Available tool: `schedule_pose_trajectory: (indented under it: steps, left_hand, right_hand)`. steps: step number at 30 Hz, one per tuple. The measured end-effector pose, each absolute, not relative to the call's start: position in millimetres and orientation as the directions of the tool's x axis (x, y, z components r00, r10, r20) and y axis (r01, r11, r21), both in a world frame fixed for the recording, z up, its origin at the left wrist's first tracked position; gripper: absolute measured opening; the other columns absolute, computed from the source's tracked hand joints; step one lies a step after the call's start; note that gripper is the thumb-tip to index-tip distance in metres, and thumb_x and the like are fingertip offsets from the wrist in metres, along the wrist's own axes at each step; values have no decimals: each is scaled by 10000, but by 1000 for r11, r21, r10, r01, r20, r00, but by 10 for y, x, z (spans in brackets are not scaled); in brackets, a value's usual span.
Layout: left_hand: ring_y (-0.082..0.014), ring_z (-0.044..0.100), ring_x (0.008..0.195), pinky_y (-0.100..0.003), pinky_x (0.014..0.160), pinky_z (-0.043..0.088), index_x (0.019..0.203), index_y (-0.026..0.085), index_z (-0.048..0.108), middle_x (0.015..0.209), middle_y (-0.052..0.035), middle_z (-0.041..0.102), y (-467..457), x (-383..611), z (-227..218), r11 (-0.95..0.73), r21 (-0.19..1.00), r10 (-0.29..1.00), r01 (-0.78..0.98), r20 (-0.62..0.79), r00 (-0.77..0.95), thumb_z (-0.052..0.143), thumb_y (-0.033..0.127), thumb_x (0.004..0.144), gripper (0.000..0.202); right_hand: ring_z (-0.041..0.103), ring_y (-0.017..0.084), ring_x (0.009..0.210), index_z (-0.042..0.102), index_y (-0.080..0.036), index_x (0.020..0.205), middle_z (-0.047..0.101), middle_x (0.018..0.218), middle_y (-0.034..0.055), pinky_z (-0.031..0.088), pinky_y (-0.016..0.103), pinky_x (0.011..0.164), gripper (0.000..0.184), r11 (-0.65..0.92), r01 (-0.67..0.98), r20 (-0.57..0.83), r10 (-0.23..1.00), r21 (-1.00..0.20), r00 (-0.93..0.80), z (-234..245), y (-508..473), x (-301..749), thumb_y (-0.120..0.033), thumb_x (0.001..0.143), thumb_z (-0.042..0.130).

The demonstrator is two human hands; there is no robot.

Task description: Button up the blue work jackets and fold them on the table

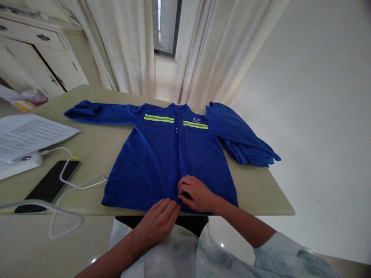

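A blue work jacket (153,162) with yellow-green and grey stripes across the chest lies spread front side up, collar away from me. Its front opening runs down the middle, with a zipper strip (177,154) showing along it. At the bottom hem, beside the opening, my left hand (164,214) is closed on the jacket's edge. My right hand (195,193) is just above and to the right, fingers curled and pinching at the opening's lower end. What exactly lies between the fingertips is hidden.
The jacket rests on a pale green table (269,193). More folded blue cloth (246,154) lies under the right sleeve. On the left are a black phone (46,185), a white cable (69,185), printed papers (31,133) and a white device (23,164). Curtains (124,50) hang behind.
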State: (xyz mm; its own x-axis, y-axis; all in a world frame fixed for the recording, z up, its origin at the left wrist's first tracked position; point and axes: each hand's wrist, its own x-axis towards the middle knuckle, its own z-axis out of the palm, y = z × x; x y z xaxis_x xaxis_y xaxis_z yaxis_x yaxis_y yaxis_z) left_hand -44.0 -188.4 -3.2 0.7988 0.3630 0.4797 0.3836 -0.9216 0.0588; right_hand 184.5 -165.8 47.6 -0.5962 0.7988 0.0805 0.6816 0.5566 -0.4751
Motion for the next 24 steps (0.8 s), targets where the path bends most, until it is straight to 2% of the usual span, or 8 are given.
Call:
schedule_pose_trajectory:
  steps: [6,10,14,19,24]
  left_hand:
    - [-209,542,801,-374,727,418,1087,118,658,898,-60,618,-1843,-480,-101,-945,62,308,320,494,813,570,129,1003,122]
    - [-217,569,909,-401,838,448,1131,140,674,989,-72,652,-1837,-506,-175,-949,102,307,299,518,799,586,134,1005,155]
    - [-205,550,860,-395,814,449,1010,155,686,893,-45,635,-1860,-521,-240,-946,166,324,279,553,768,569,123,1016,121]
    - [-182,533,810,-379,780,461,1197,102,667,854,-33,635,-1879,-525,-269,-950,134,304,282,597,742,573,84,1014,207]
    - [-172,518,767,-370,711,445,1155,92,666,816,-23,610,-1867,-504,-254,-951,110,296,289,597,745,601,98,1007,162]
  right_hand:
    - [563,205,919,658,-200,946,662,993,55,420,334,816,87,608,751,-65,765,-256,-641,491,-1727,1824,-282,974,648]
    - [555,212,897,636,-190,962,665,947,58,379,354,798,148,618,775,-120,766,-130,-631,448,-1840,1735,-296,1030,559]
    - [561,210,905,621,-187,1003,675,967,55,364,358,799,111,699,705,-135,692,-119,-709,423,-1894,1675,-295,1012,597]
    - [572,202,898,622,-192,1015,684,971,48,351,355,806,102,677,732,-135,721,-70,-680,444,-1679,1775,-253,1047,546]
    - [560,209,913,630,-199,1002,679,972,47,349,361,814,173,683,728,-91,723,-52,-685,484,-1456,1843,-307,1078,518]
